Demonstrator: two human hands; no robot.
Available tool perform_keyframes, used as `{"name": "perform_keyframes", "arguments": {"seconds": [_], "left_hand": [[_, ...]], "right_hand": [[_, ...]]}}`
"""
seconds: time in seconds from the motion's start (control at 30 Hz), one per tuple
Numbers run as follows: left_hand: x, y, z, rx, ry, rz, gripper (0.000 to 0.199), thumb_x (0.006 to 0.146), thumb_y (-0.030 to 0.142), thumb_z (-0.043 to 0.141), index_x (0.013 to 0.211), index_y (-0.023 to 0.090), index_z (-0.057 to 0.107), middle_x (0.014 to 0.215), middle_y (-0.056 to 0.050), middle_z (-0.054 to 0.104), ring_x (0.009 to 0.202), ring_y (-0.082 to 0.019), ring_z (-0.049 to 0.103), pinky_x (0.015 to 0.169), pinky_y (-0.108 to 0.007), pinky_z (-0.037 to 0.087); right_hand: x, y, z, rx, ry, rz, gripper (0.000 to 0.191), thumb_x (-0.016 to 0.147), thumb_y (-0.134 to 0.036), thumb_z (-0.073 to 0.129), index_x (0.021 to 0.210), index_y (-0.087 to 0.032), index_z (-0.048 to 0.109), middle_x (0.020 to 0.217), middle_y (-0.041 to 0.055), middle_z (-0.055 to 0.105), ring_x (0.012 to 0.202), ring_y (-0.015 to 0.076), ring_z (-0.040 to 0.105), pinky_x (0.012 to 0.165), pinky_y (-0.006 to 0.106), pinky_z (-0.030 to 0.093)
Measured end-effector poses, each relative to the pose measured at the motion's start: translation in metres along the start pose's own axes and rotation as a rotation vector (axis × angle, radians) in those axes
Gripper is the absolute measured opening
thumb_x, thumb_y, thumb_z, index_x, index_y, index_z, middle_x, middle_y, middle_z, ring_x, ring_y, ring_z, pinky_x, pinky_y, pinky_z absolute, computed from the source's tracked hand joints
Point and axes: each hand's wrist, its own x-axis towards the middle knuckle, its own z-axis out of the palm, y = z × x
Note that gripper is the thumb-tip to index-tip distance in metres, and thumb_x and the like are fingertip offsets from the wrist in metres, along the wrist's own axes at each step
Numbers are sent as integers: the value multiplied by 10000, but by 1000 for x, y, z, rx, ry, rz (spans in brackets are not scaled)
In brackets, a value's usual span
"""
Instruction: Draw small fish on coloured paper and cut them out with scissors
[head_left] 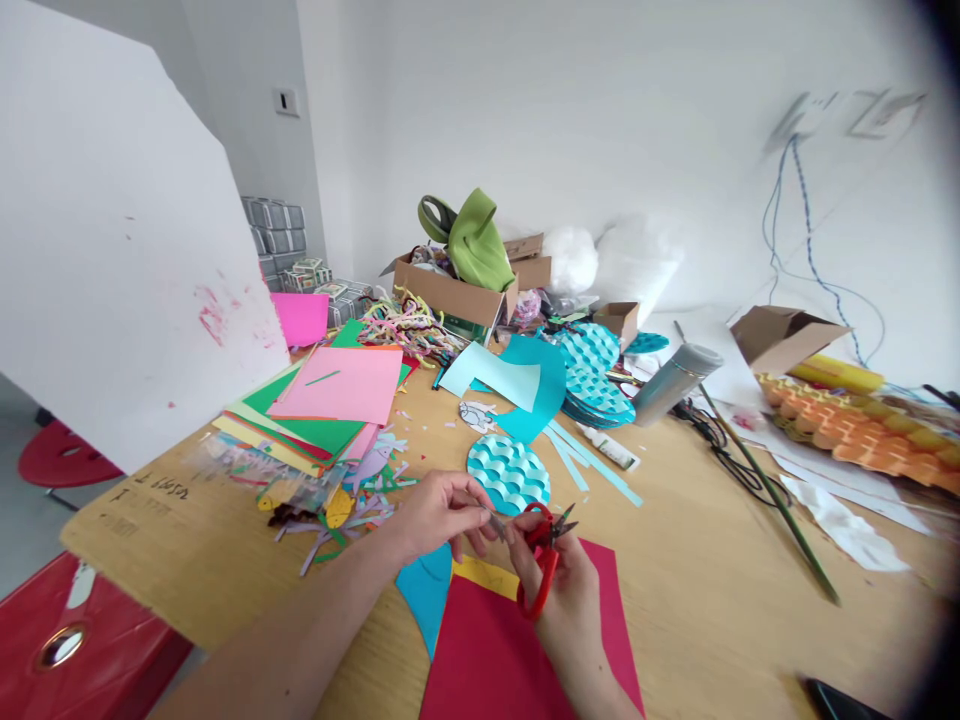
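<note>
My left hand (444, 515) is closed in a pinch on a small greyish piece (493, 522), too small to name. The fingertips of my right hand (570, 605) come close to the same piece. Hooked in my right hand are red-handled scissors (550, 583), their blades pointing up and away to the right. Beneath both hands lie red paper (480, 650), a yellow strip (486, 574) and a blue paper shape (426, 590). Just beyond them is a round turquoise disc with a scale pattern (508, 472), and a small paper fish drawing (477, 416) lies behind it.
Coloured paper sheets (345, 385) are stacked at left, with paper scraps before them. Farther back stand a cardboard box (450, 295) and a pile of yarn (409, 325). On the right are a grey tumbler (679, 380), a glue bottle (609, 447), a green stick (780, 510) and egg-carton material (855, 430).
</note>
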Motion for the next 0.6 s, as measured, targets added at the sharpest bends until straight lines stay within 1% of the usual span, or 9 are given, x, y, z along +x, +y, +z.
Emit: {"name": "perform_keyframes", "arguments": {"seconds": [0.07, 0.13, 0.17, 0.2, 0.27, 0.33, 0.4, 0.5, 0.6], "left_hand": [[1, 0, 0, -39, 39, 35, 396, 733, 518, 714, 822, 150, 597, 807, -93, 718, 637, -199, 696, 433, -213, 461], [2, 0, -1, -60, 97, 77, 400, 739, 520, 717, 813, 149, 589, 781, -85, 711, 663, -211, 705, 454, -222, 480], [2, 1, -2, -68, 119, 96, 402, 727, 513, 732, 818, 150, 585, 773, -81, 709, 677, -216, 706, 470, -230, 491], [3, 1, -2, -75, 141, 115, 405, 712, 502, 748, 829, 151, 583, 776, -78, 708, 692, -219, 707, 489, -239, 503], [4, 2, -3, -86, 181, 152, 412, 695, 478, 765, 868, 153, 580, 778, -70, 706, 705, -211, 701, 530, -254, 520], [4, 3, -4, -85, 223, 182, 426, 695, 456, 764, 926, 157, 568, 747, -49, 698, 683, -194, 691, 558, -259, 524], [5, 4, -5, -75, 262, 198, 435, 705, 435, 756, 969, 162, 546, 706, -27, 688, 659, -182, 681, 585, -268, 530], [7, 3, -7, -81, 305, 198, 404, 706, 431, 750, 923, 164, 540, 699, -27, 691, 642, -178, 674, 610, -288, 540], [8, 2, -7, -108, 315, 175, 399, 689, 456, 758, 866, 159, 559, 693, -34, 690, 629, -182, 674, 613, -300, 545]], "right_hand": [[-1, -1, -2, -42, 53, -39, 341, 756, -493, 740, 861, -200, 601, 813, 49, 641, 744, 198, 608, 670, 297, 505], [-3, -3, -6, -73, 119, -74, 333, 800, -509, 693, 905, -205, 604, 857, 62, 656, 787, 212, 618, 702, 311, 505], [-3, -5, -7, -82, 124, -87, 334, 820, -525, 663, 908, -207, 608, 855, 63, 659, 787, 214, 617, 702, 312, 501], [-4, -6, -9, -87, 97, -94, 346, 837, -549, 630, 880, -205, 614, 826, 60, 656, 760, 209, 611, 682, 307, 495], [-4, -10, -10, -83, -45, -60, 433, 863, -613, 548, 745, -199, 598, 698, 45, 625, 640, 183, 575, 591, 285, 463], [-3, -12, -9, -73, -233, 47, 530, 869, -674, 478, 650, -198, 557, 573, 28, 581, 519, 153, 527, 503, 265, 413], [-2, -13, -7, -64, -356, 189, 587, 845, -735, 447, 629, -198, 544, 494, 17, 564, 439, 137, 506, 447, 251, 375], [-2, -13, -5, -79, -429, 375, 633, 781, -804, 458, 634, -196, 553, 449, 3, 561, 367, 122, 502, 392, 227, 336], [-3, -13, -4, -122, -459, 471, 633, 761, -806, 485, 619, -191, 541, 440, -12, 558, 337, 99, 488, 363, 197, 292]]}}
